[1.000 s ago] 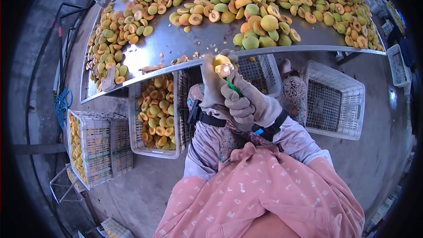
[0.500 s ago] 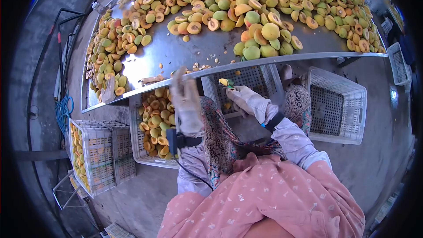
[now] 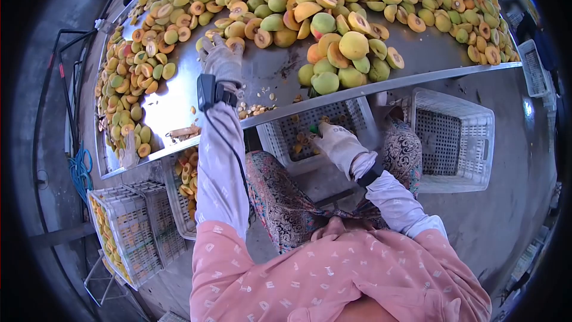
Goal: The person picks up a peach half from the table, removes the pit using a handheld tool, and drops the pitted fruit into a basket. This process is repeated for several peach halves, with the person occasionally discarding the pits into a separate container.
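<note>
My left hand (image 3: 221, 59), in a pale work glove, reaches over the metal table (image 3: 262, 74). Its fingers are apart, with the tips right at the near edge of a heap of halved yellow peaches (image 3: 235, 45). My right hand (image 3: 339, 145), also gloved, is closed around a small tool with a green part (image 3: 314, 129) showing at the fingertips; most of it is hidden by the glove. It hangs over a white crate (image 3: 272, 146) below the table edge, where several orange-yellow pieces lie. Whole-looking peaches (image 3: 354, 46) sit piled near the table's front edge.
Peach halves fill a crate (image 3: 177, 203) under the table at left, partly behind my left arm. Another filled crate (image 3: 134, 226) stands farther left. A white crate (image 3: 476, 143) stands at right. A pale glove-like thing (image 3: 128, 156) lies at the table's left corner.
My left hand has moved up and forward from in front of the table edge to the peach heap. My right hand has lowered over the crate; the yellow piece at its tool no longer shows.
</note>
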`<action>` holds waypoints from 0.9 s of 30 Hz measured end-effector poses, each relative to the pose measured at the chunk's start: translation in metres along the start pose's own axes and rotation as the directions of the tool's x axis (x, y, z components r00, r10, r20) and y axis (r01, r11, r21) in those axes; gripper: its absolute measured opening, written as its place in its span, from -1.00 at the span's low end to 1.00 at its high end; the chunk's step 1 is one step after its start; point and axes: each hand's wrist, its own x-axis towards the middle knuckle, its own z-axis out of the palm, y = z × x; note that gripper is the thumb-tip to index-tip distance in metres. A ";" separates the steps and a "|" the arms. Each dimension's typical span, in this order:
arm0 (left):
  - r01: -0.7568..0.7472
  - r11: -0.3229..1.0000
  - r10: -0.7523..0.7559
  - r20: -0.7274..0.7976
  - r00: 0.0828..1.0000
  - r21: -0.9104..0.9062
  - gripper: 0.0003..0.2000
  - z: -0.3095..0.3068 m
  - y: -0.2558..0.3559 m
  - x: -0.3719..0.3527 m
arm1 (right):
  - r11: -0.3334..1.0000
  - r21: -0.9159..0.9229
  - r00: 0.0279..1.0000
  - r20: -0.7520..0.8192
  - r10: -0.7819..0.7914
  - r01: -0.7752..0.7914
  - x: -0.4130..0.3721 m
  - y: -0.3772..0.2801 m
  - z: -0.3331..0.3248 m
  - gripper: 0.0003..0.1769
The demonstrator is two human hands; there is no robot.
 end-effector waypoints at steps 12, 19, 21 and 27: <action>0.380 0.463 0.014 0.436 0.900 -0.801 -0.69 -0.040 0.038 -0.084 | 0.749 0.658 0.979 0.091 -0.185 0.080 -0.028 -0.022 -0.018 -0.67; -0.350 0.379 0.343 -0.221 0.913 -0.857 -0.71 -0.128 0.043 -0.178 | 0.662 0.720 0.977 -0.185 -0.107 0.209 -0.057 -0.054 -0.014 -0.64; 0.375 -0.262 0.148 0.347 0.926 -0.889 -0.80 -0.165 0.055 -0.189 | 0.658 0.692 0.953 -0.261 -0.156 0.297 -0.067 -0.055 -0.009 -0.64; 0.448 -0.477 0.132 0.443 0.887 -0.756 -0.49 -0.181 0.062 -0.206 | 0.645 0.673 0.924 -0.347 -0.159 0.364 -0.090 -0.065 -0.005 -0.62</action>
